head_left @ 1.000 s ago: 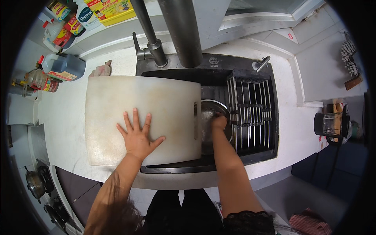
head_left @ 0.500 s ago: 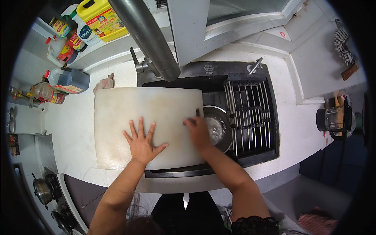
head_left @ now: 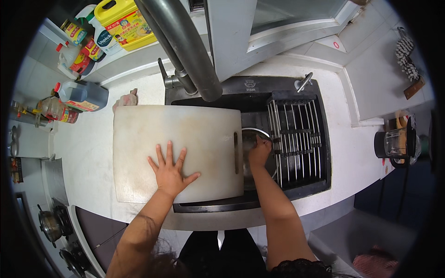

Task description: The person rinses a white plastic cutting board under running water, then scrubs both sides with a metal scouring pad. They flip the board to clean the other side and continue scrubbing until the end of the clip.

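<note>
A large white cutting board [head_left: 204, 125] lies across the left part of the black sink [head_left: 213, 205] and the counter beside it. My left hand [head_left: 169, 176] rests flat on the board with its fingers spread. Just past the board's slotted right end, my right hand [head_left: 260, 153] is over a round metal bowl [head_left: 248, 171] in the sink. Its fingers are bent and pressed together, and whatever they hold is hidden. Part of the bowl is covered by the board and by my right hand.
A drying rack [head_left: 296, 139] spans the sink's right side. The grey faucet [head_left: 197, 60] reaches over the board from behind. A crumpled cloth [head_left: 126, 100] lies at the board's far left corner, near a jug of dark liquid [head_left: 83, 95]. A blender [head_left: 396, 141] stands far right.
My right hand has moved right, off the board's end and over the bowl. The left hand stays flat on the board. The whole view has shifted slightly.
</note>
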{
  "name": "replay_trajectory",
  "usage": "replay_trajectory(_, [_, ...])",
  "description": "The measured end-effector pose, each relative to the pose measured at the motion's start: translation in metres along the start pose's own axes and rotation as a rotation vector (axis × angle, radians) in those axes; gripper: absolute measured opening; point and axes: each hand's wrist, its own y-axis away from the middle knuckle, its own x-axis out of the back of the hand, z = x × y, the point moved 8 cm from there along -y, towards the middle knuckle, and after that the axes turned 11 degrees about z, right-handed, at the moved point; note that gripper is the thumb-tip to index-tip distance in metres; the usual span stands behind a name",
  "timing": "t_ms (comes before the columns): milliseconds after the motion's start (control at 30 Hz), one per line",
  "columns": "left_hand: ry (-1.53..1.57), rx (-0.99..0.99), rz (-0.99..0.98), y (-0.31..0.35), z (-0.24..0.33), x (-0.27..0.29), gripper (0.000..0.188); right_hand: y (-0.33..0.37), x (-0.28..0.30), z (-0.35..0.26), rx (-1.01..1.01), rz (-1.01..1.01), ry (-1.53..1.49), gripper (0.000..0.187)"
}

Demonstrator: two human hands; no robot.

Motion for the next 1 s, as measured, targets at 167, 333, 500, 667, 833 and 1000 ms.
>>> replay_trajectory(167, [0.054, -0.037, 0.033, -0.009, 0.010, -0.008, 0.097, 0.020, -0.093, 0.144, -0.128, -0.148, 0.203, 0.032])
replay_trajectory(333, [0.067, 0.005, 0.039, -0.001, -0.006, -0.005, 0.099, -0.022, 0.004, 0.002, -0.163, -0.197, -0.064, 0.031])
replay_trajectory(500, [0.075, 0.011, 0.025, 0.000, -0.006, -0.007, 0.100, 0.020, 0.043, -0.124, 0.041, -0.198, -0.537, 0.023])
replay_trajectory(667, [0.086, 0.000, 0.027, -0.003, -0.004, -0.003, 0.099, -0.008, 0.024, -0.142, 0.353, -0.009, -0.351, 0.021])
replay_trajectory(833, [0.087, -0.007, 0.030, -0.001, -0.005, -0.007, 0.099, 0.028, 0.030, -0.176, 0.458, -0.079, -0.428, 0.016])
replay_trajectory(1000, [0.109, -0.015, 0.030, -0.003, -0.003, -0.001, 0.099, -0.031, 0.031, -0.125, 0.342, 0.247, -0.243, 0.022])
